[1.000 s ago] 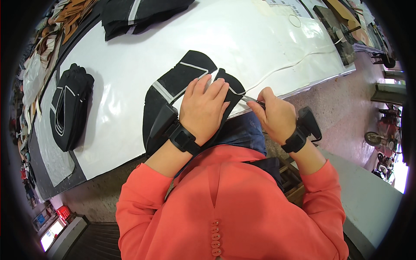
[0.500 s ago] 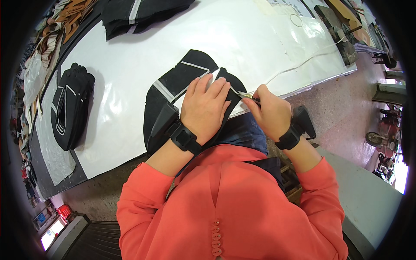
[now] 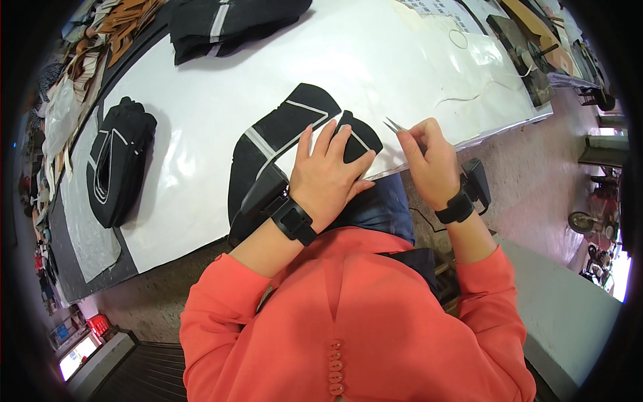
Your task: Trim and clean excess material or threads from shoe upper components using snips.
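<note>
My left hand [image 3: 325, 177] lies palm down with its fingers spread over a black, curved fabric piece [image 3: 284, 124] edged with narrow white tape. The piece is U-shaped, and its shorter end sits under and beside my fingertips. My right hand [image 3: 432, 167] is closed around small thread snips [image 3: 394, 125], whose two pointed metal blades stick out towards the fabric without touching it. A thin white tape or cord [image 3: 462, 99] rests loose on the white tabletop [image 3: 194, 167], beyond my right hand.
To the left lies a stack of similar black pieces [image 3: 124, 161]; another black stack [image 3: 248, 27] is at the far edge. A dark block with a metal fitting [image 3: 522, 57] stands far right. Clear plastic [image 3: 87, 228] and brown scraps [image 3: 127, 27] line the left side.
My right hand has drawn back from the fabric edge, bringing the snip blades into view. The white tape that ran to the fabric now lies apart from it. My left fingers have spread wider.
</note>
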A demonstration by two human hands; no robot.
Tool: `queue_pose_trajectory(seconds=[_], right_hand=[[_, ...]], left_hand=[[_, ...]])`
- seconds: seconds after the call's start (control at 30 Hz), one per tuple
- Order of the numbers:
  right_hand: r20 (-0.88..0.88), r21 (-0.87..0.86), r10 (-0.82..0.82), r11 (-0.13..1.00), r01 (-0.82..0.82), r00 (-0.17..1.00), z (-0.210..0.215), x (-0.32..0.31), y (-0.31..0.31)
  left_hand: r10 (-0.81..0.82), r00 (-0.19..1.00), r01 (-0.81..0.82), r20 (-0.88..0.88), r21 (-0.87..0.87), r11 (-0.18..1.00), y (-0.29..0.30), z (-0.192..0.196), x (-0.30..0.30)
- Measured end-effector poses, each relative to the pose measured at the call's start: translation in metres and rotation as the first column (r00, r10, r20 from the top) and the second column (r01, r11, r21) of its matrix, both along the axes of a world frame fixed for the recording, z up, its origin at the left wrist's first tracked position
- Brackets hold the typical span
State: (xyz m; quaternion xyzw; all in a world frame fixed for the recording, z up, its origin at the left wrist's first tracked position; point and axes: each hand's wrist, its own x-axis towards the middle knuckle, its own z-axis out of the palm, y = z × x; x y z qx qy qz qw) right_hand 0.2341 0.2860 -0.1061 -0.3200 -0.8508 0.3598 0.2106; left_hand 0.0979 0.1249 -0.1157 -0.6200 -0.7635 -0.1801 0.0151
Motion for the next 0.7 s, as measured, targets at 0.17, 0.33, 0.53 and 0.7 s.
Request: queue_pose_trajectory(seconds=[0.17, 0.33, 0.53, 0.7], right_hand=[[-0.006, -0.122, 0.082, 0.989, -0.082, 0.997, 0.017, -0.014, -0.012], [-0.11, 0.035, 0.273, 0.962, -0.27, 0.956, 0.0, -0.025, -0.023], [0.127, 0.117, 0.634, 0.754, -0.646, 0.763, 0.007, -0.043, -0.051], [0.147, 0.208, 0.737, 0.629, -0.749, 0.66, 0.007, -0.066, -0.074]], left_hand=[[0.097, 0.983, -0.091, 0.156, -0.042, 0.995, -0.03, 0.023, -0.011], [0.316, 0.918, -0.336, 0.241, 0.048, 0.941, -0.105, 0.042, -0.05], [0.602, 0.581, -0.672, 0.548, -0.094, 0.734, -0.201, 0.033, -0.051], [0.704, 0.188, -0.652, 0.685, -0.448, 0.611, -0.229, 0.023, -0.032]])
